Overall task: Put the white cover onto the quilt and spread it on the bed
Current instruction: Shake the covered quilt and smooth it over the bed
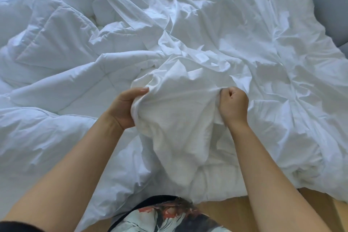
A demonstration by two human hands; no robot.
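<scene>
The thin, wrinkled white cover (235, 43) lies crumpled over the right and middle of the bed. The puffy stitched white quilt (56, 47) is heaped on the left and runs under the cover. A bunched edge of the cover is lifted in front of me. My left hand (124, 107) grips that bunch from the left, thumb on top. My right hand (233, 103) is a fist closed round a fold of the same edge on the right. Where the quilt ends beneath the cover is hidden.
The bedding hangs over the near edge of the bed down to a wooden floor (318, 207). A grey padded surface (327, 2) stands at the upper right. My patterned clothing (169, 216) shows at the bottom centre.
</scene>
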